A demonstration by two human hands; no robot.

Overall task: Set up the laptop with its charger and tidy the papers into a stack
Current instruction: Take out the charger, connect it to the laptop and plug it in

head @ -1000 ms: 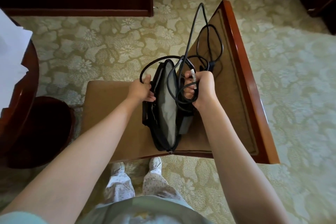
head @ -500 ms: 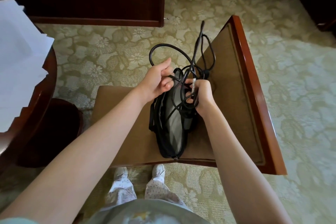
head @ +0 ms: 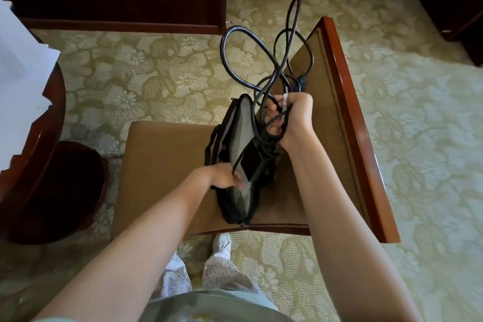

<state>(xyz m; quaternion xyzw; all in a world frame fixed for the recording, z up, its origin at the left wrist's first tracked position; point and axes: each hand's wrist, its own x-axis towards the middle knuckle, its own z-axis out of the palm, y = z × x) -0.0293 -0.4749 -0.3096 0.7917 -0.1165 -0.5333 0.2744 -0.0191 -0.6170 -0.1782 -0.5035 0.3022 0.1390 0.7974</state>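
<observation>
Lowered since half a second ago: left hand (head: 224, 176), down from the upper cable loops to the near end of the black fabric laptop bag with grey lining (head: 240, 138). Fingers curled over the bag's rim there, with one cable strand running to them. Right hand (head: 292, 117) clenched round a bundle of thick black charger cable (head: 222, 49), loops standing up above the fist. Hanging just below that fist, partly out of the bag's mouth: black rectangular charger brick (head: 254, 159), long axis slanting down toward the left hand. Small white tag (head: 285, 102) on the cable at the right fist, writing too small to read. Bag standing on edge on the brown upholstered chair seat (head: 162, 165), mouth up, long axis running away from the body. Loose white papers (head: 21, 73) lying on the dark round wooden surface (head: 56, 102) at far left, well apart from the chair.
</observation>
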